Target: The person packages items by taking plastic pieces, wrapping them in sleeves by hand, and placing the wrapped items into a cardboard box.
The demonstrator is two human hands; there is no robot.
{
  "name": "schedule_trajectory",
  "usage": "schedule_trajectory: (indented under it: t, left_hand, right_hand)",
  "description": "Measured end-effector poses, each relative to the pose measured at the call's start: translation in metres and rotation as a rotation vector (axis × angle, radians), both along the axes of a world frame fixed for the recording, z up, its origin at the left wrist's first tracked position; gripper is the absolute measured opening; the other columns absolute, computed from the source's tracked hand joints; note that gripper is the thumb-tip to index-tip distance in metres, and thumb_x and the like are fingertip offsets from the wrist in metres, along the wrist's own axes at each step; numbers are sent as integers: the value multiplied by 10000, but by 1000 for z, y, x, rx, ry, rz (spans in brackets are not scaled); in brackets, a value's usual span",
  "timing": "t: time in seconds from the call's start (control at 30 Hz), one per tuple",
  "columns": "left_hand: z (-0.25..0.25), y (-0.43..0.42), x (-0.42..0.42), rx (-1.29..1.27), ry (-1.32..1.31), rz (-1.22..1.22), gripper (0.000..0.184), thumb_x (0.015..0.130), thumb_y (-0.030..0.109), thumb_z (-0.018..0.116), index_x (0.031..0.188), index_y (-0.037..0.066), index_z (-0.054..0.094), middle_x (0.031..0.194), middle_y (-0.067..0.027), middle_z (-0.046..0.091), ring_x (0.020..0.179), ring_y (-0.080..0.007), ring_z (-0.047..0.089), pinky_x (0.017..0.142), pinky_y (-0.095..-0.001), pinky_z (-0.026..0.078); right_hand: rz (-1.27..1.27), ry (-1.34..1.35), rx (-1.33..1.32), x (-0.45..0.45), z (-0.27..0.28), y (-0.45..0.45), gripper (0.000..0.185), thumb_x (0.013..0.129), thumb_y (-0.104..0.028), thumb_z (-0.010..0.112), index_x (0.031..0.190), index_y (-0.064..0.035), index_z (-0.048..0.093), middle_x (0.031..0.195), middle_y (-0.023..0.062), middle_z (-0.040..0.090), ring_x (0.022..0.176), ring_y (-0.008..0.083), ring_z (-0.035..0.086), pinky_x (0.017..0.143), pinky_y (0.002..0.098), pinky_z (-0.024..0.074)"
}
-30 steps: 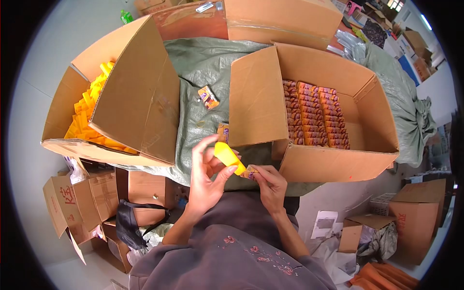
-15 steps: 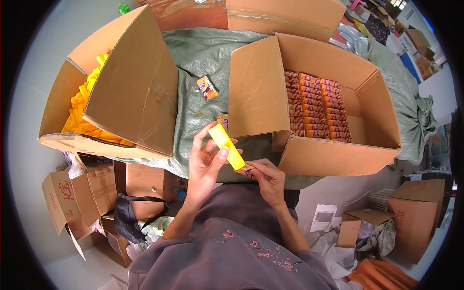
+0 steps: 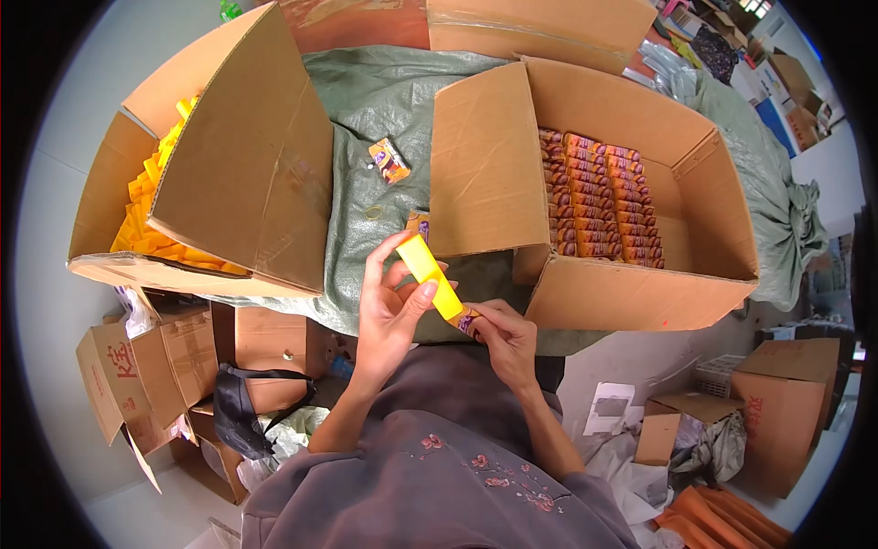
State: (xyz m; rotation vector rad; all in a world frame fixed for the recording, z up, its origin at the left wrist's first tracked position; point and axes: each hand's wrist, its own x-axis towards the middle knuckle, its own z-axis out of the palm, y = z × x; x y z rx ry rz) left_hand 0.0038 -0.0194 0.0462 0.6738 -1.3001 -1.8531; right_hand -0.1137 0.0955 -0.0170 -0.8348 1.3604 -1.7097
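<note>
My left hand (image 3: pixel 389 306) is closed around a bright yellow flat bar (image 3: pixel 430 273), thumb on its face and fingers behind. The bar slants down to the right. At its lower end is a small orange-and-purple printed sleeve (image 3: pixel 465 319), pinched between the thumb and fingers of my right hand (image 3: pixel 506 339). Sleeve and bar meet there; how far the bar sits inside it I cannot tell. Just above my left fingertips, another printed piece (image 3: pixel 419 226) lies partly hidden by the carton flap.
At left, an open carton (image 3: pixel 247 165) holds many yellow bars (image 3: pixel 151 215). The right carton (image 3: pixel 640 297) contains rows of orange printed packs (image 3: pixel 599 201). Between them, a small printed pack (image 3: pixel 389 161) lies on green woven sheeting (image 3: pixel 380 101). More cartons stand on the floor both sides.
Slightly more of the printed sleeve shows between the yellow bar and my right fingers. Both hands keep their grips almost in place. The view has shifted slightly.
</note>
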Motion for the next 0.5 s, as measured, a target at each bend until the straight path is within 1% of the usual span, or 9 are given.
schedule_trajectory:
  t: [0.07,0.13,0.17,0.23,0.27,0.33,0.43,0.47,0.5]
  left_hand:
    - [-3,0,0,-37,21,3,556,908,24,595,1381,55,303,1147,-175,564,995,-264,636,875,-364,522]
    - [-9,1,0,-84,37,-5,550,897,-26,597,1366,31,315,1171,-152,535,1005,-239,630,873,-337,519]
    - [-12,1,0,-153,-4,30,547,899,-21,596,1368,29,318,1177,-150,534,991,-227,631,873,-327,514]
    - [-17,2,-2,-293,-87,99,540,905,-11,593,1372,25,324,1189,-146,532,963,-205,633,872,-308,503]
    - [-17,2,-2,-286,-79,90,538,908,-4,592,1375,27,327,1191,-142,534,956,-197,631,867,-303,501]
    - [-15,2,-3,-273,-64,72,534,915,10,588,1383,31,332,1197,-135,539,942,-180,625,857,-294,496]
    - [-16,-6,0,-42,-12,-119,526,922,20,581,1390,38,341,1182,-123,555,936,-167,621,846,-293,495]
    - [-19,-6,0,-63,-57,-124,550,915,8,576,1395,22,307,1182,-143,550,960,-197,616,849,-316,503]
    - [-20,-5,-1,-127,-75,-83,543,913,14,585,1389,28,324,1157,-133,566,943,-182,621,845,-308,503]
  right_hand:
    - [6,-35,5,1,-1,0,215,914,13,571,1100,9,680,964,58,639,769,74,549,669,196,451]
    - [-8,-81,3,4,-2,-3,207,926,-2,565,1101,26,673,958,63,647,743,62,546,653,188,454]
    - [-16,-104,2,5,-3,-3,205,933,-10,562,1102,35,670,955,66,651,729,57,544,644,184,456]
    - [4,-155,51,4,-1,-2,211,930,-13,569,1111,19,673,946,38,654,750,56,545,666,180,456]
    - [13,-182,76,4,0,-1,215,928,-14,572,1116,11,674,942,25,655,761,55,546,676,178,455]
    - [10,-179,105,4,-4,-1,221,930,-35,580,1127,5,672,868,4,648,721,44,530,647,177,446]
    - [52,-260,161,0,-10,1,229,934,-70,588,1137,-3,670,786,-17,630,670,31,506,595,177,421]
    - [75,-301,182,-1,-11,1,232,936,-82,590,1140,-5,669,764,-21,623,655,27,498,576,177,410]
    - [68,-299,178,-1,-10,0,234,938,-90,590,1141,-6,669,767,-19,622,648,26,493,564,177,399]
